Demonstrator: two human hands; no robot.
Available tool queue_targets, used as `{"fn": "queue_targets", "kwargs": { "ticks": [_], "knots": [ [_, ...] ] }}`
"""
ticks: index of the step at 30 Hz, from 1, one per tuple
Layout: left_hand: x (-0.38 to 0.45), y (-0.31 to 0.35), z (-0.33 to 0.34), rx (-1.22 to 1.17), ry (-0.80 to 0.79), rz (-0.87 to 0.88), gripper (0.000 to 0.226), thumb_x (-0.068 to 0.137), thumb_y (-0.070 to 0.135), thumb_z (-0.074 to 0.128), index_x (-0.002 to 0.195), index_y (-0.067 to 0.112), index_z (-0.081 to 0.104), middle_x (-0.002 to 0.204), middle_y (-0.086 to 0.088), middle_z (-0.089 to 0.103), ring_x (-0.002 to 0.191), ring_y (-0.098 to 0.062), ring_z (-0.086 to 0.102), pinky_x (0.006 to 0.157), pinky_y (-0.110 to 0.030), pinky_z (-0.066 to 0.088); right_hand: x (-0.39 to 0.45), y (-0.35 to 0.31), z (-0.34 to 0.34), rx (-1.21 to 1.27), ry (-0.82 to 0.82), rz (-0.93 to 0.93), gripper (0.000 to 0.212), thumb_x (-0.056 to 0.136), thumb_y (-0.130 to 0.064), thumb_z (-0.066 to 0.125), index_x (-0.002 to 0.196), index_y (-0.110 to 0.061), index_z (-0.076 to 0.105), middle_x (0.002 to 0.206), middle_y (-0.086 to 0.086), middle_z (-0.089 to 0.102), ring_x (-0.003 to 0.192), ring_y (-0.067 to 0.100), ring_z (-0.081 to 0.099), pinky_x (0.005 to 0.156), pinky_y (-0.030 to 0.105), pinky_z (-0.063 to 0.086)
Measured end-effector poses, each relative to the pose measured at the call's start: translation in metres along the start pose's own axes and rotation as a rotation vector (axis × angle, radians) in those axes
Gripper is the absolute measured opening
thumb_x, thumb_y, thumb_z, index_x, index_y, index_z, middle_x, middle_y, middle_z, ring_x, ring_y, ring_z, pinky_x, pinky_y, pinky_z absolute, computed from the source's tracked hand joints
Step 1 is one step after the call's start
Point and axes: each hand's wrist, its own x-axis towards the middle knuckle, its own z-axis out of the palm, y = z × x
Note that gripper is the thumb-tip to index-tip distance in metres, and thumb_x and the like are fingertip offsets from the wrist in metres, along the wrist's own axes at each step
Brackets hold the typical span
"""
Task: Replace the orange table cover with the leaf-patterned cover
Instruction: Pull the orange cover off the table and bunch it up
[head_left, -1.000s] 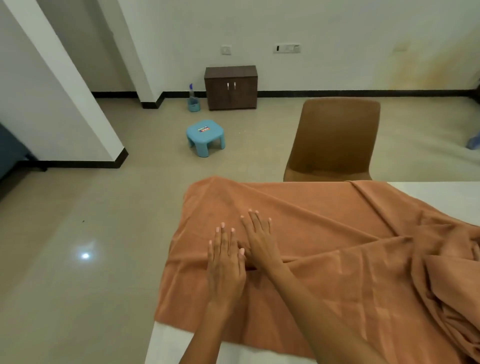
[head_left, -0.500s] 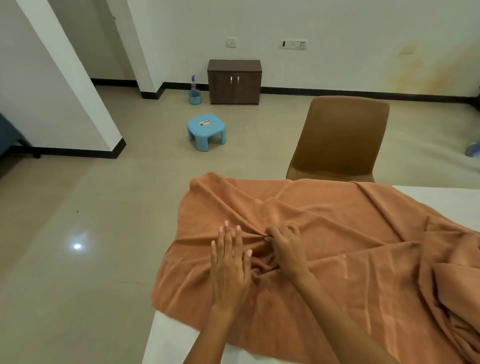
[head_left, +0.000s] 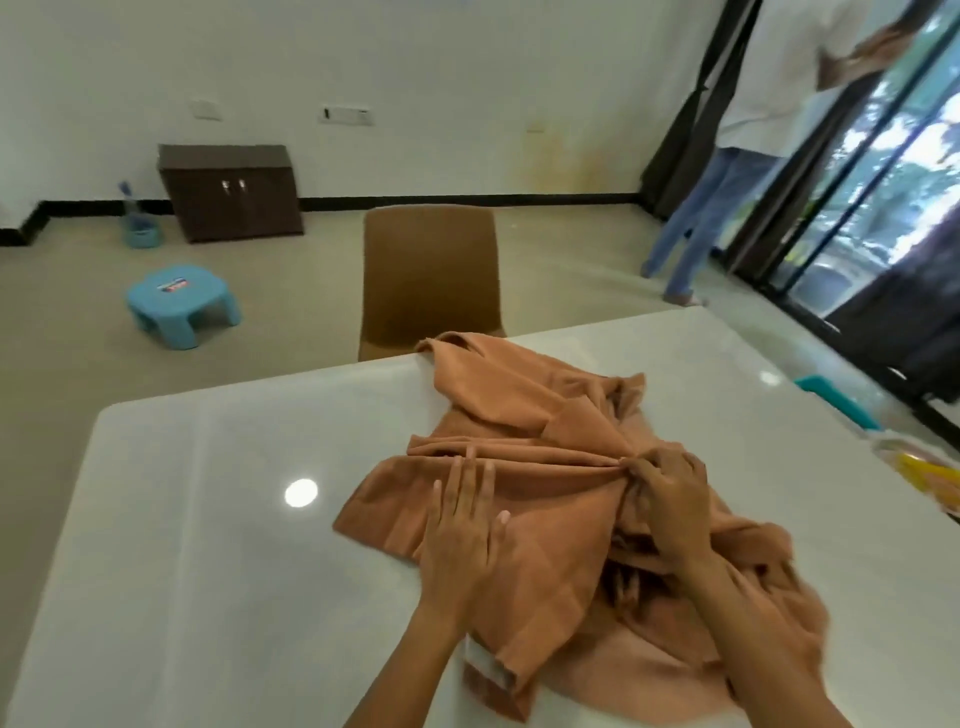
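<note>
The orange table cover (head_left: 530, 467) lies bunched up in a crumpled heap on the white table (head_left: 208, 519), mostly on the near right part, with one corner reaching the far edge by the brown chair (head_left: 431, 275). A lot of the shiny white top shows on the left. The left hand (head_left: 462, 540) lies flat on the cloth with its fingers straight, pressing it down. The right hand (head_left: 670, 504) has its fingers curled and pinches a gathered knot of folds, so the cloth fans out from that spot. On the floor behind the table stand a small blue stool (head_left: 182, 304) and a dark brown cabinet (head_left: 228, 192) against the wall, with a blue bottle (head_left: 136, 223) just beside it. Another person (head_left: 727, 156) stands near the glass doors on the right. At the right edge of the table sit a teal thing (head_left: 836, 402) and something yellow (head_left: 930, 473), too blurry to tell what.
</note>
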Motion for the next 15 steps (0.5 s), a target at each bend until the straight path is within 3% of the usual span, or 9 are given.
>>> {"fn": "queue_targets", "kwargs": {
  "ticks": [4,8,11,15],
  "knots": [
    [-0.003,0.055,0.023,0.023,-0.024,0.074,0.056,0.100,0.040,0.024,0.147,0.011,0.032,0.154,-0.009,0.028,0.145,-0.023,0.020,0.117,-0.039,0.012,-0.012,0.026,-0.009,0.045,-0.012,0.062,0.028,0.073,-0.004,0.071,0.098,-0.015,0.070,0.099,0.010,0.064,0.094,0.030,0.058,0.082,0.046,0.049],
    [-0.001,0.076,0.035,0.102,-0.024,0.076,0.055,0.100,0.039,0.026,0.147,0.011,0.033,0.155,-0.010,0.026,0.143,-0.025,0.023,0.116,-0.039,0.011,-0.015,0.007,0.002,0.256,0.086,0.039,0.025,0.091,-0.019,0.048,0.106,-0.013,0.067,0.112,0.010,0.063,0.102,0.028,0.057,0.092,0.042,0.046],
    [0.009,0.076,0.035,0.091,-0.027,0.037,0.054,0.102,0.039,0.020,0.146,0.011,0.033,0.154,-0.010,0.028,0.142,-0.025,0.025,0.117,-0.037,0.010,0.000,-0.004,0.010,0.275,0.096,-0.036,0.021,0.092,-0.019,0.055,0.111,-0.015,0.065,0.122,0.008,0.059,0.113,0.026,0.054,0.099,0.041,0.044],
    [0.028,0.064,0.035,0.065,-0.009,0.001,0.053,0.103,0.038,0.019,0.146,0.010,0.031,0.151,-0.013,0.034,0.141,-0.028,0.028,0.117,-0.036,0.010,0.019,-0.026,0.033,0.184,-0.135,-0.275,0.051,0.088,-0.051,0.050,0.132,-0.028,0.047,0.147,0.002,0.037,0.140,0.024,0.026,0.115,0.051,0.013]
  ]
}}
